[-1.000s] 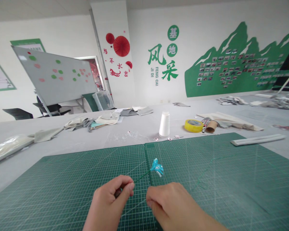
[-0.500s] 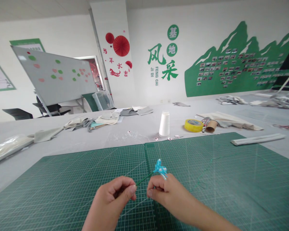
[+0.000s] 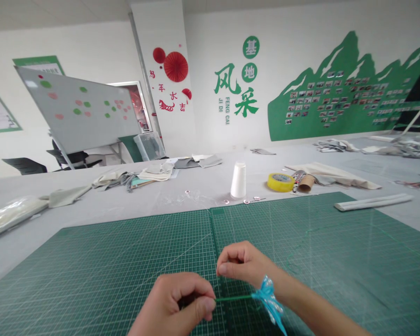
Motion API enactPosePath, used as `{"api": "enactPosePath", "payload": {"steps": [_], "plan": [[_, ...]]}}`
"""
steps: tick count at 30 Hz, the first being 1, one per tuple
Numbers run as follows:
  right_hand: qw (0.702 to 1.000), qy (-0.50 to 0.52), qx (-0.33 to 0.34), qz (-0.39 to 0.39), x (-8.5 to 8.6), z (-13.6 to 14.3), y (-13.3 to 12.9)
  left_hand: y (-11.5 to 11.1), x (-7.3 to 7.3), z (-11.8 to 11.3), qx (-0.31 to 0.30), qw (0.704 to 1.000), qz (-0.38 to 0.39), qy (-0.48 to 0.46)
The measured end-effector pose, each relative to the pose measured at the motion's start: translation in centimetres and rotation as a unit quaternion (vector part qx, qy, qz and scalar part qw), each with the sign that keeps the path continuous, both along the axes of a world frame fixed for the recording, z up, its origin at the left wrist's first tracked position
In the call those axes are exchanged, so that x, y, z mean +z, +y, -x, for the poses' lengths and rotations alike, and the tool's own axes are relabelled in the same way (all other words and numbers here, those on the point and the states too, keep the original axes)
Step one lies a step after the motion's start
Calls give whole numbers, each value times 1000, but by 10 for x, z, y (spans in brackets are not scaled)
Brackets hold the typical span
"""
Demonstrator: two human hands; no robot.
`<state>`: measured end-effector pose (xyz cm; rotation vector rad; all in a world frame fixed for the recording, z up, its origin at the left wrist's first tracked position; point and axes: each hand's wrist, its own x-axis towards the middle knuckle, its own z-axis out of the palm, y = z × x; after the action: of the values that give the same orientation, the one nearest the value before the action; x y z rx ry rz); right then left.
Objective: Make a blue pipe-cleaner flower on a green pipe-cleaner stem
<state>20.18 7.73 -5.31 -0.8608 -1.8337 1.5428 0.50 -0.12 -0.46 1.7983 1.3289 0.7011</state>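
Note:
Between the thumb and fingers of my left hand [image 3: 178,301] is the end of a thin green stem [image 3: 234,297] that lies almost level and points right. At its far end sits a flower of shiny blue strands [image 3: 269,298], in front of my right wrist. My right hand [image 3: 243,261] is just beyond the stem, fingertips pinched together and apart from it; what they hold, if anything, is too fine to make out. A faint green thread [image 3: 339,224] trails over the cutting mat [image 3: 126,261] to the right.
Behind the mat stand a white thread cone [image 3: 238,181], a roll of yellow tape [image 3: 280,182] and a cardboard tube [image 3: 305,183]. A white rolled strip [image 3: 374,202] lies across the mat's right back edge. Fabric pieces [image 3: 157,171] lie farther back on the left.
My left hand has moved right and toward me, swinging the flower down and right to the front of my right wrist. My right hand has shifted slightly away from me, still pinched.

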Motion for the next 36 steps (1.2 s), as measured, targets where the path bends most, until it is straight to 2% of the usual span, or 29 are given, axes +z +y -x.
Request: {"api": "enactPosePath", "payload": {"steps": [6, 11, 16, 24, 30, 36], "plan": [[999, -17, -6, -28, 11, -1, -3, -2, 1, -3, -61, 993, -66, 73], [998, -30, -15, -51, 23, -4, -6, -4, -1, -4, -73, 981, -109, 139], [991, -68, -47, -109, 38, -5, -13, -3, -5, -3, -84, 964, -147, 206], [980, -96, -69, -158, 51, 1, -29, -2, -4, -4, -110, 947, -182, 240], [974, -104, -73, -190, 60, 1, -39, -3, -9, -2, -66, 937, -215, 267], [963, -133, -75, -224, 69, 0, -49, 0, -15, 6, 30, 941, -235, 240]]}}
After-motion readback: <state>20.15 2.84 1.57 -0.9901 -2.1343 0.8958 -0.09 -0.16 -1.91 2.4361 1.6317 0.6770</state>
